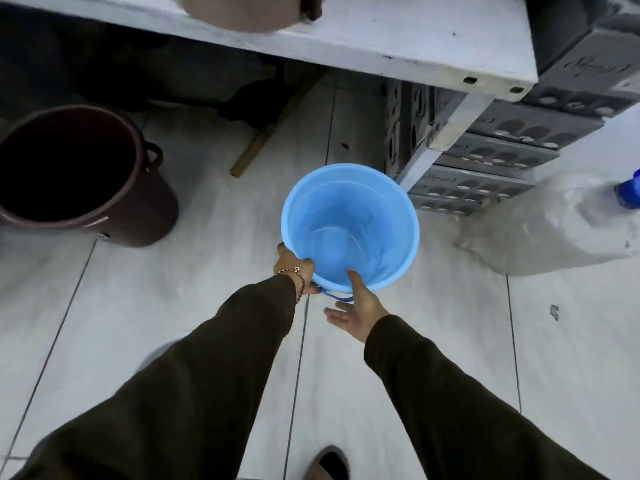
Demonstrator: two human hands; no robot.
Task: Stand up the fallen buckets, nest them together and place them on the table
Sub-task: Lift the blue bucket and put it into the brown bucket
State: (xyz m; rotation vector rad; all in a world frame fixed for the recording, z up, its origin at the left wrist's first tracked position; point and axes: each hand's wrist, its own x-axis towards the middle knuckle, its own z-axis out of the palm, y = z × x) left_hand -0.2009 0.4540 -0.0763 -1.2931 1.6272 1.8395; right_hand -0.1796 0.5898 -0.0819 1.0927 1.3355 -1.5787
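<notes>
Pale tiled floor (180, 306) underfoot, dark grout lines running toward the viewer, a white surface (398, 39) crossing the top of the view. Far left, upright on the tiles: a maroon bucket (86, 178), mouth open, dark inside, well apart from everything else. On the white surface above, cut by the frame edge, the base of a tan bucket (242, 12). Beneath the surface, lying on the floor, a wooden stick (273, 126). At centre, a blue bucket (349, 226), mouth up, empty; whether resting on the tiles or lifted just clear, cannot tell. Left hand (296, 268), beaded bracelet (299, 278) at the wrist, clenched on the near-left rim of the blue bucket. Right hand (356, 306) with grip released: thumb over the near rim and touching the inner wall, remaining fingers spread outside below the rim. Dark sleeves on both arms. Further right, behind the white leg, stacked grey crates (502, 150). Far right, a clear plastic bag (554, 230) and a blue bottle cap (628, 192).
</notes>
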